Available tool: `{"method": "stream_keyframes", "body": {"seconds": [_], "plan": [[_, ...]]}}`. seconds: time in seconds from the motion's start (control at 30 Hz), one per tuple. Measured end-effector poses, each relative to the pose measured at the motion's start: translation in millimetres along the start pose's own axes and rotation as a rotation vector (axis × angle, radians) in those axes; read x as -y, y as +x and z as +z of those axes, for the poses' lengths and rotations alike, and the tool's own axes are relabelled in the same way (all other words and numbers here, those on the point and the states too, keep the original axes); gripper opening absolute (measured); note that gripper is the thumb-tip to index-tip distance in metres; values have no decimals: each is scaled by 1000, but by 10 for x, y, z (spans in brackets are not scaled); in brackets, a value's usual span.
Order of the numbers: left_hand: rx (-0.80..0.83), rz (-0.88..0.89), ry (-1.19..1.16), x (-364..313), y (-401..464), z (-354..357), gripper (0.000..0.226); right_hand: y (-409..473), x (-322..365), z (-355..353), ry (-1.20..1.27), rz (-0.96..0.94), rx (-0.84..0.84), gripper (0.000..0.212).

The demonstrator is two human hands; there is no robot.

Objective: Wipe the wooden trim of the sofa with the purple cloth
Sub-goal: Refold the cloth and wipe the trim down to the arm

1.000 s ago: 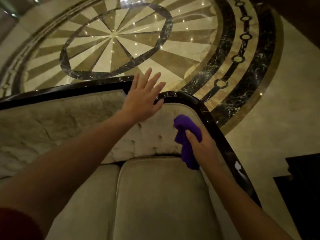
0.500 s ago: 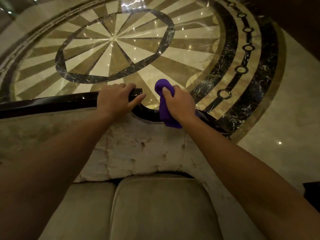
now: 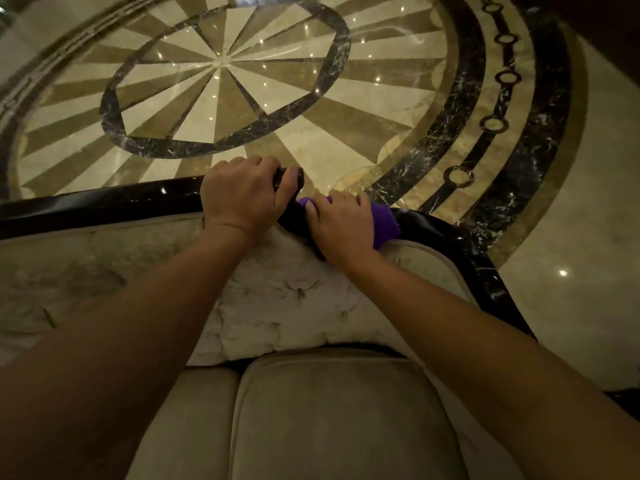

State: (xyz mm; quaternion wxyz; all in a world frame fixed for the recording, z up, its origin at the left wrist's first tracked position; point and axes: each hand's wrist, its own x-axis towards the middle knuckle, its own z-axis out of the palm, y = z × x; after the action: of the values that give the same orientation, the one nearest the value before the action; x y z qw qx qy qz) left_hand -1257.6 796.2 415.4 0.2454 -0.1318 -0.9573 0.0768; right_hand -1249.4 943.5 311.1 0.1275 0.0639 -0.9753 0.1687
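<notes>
Left hand (image 3: 242, 199) is gripping the dark wooden trim (image 3: 104, 206) along the sofa (image 3: 294, 306) back, fingers curled over it. Right hand (image 3: 341, 226) is pressing the bunched purple cloth (image 3: 384, 225) onto the trim just beside it.

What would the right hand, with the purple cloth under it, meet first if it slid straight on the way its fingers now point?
Probably the left hand: the right hand points up-left along the wooden trim, its purple cloth nearly touching the left thumb. Depth is unclear.
</notes>
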Motion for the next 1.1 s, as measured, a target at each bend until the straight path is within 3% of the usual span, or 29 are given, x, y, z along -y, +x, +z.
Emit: {"method": "stream_keyframes", "body": {"seconds": [0.13, 0.3, 0.4, 0.57, 0.73, 1.1], "plan": [[-4, -69, 7, -43, -3, 11, 63, 6, -201, -65, -184, 3, 88, 44], [39, -94, 10, -85, -1, -20, 68, -18, -300, -153, -137, 59, 136, 44], [53, -96, 10, -76, -9, -31, 69, -85, -510, -277, -119, 102, 104, 45], [68, -94, -2, -75, -3, -53, 65, -259, -1008, -441, -9, 327, 30, 47], [64, -94, -12, -74, -14, -83, 58, -283, -993, -417, -39, 471, -21, 46], [57, -95, -2, -68, 1, -40, 60, -137, -440, -157, -154, 160, 60, 42]]}}
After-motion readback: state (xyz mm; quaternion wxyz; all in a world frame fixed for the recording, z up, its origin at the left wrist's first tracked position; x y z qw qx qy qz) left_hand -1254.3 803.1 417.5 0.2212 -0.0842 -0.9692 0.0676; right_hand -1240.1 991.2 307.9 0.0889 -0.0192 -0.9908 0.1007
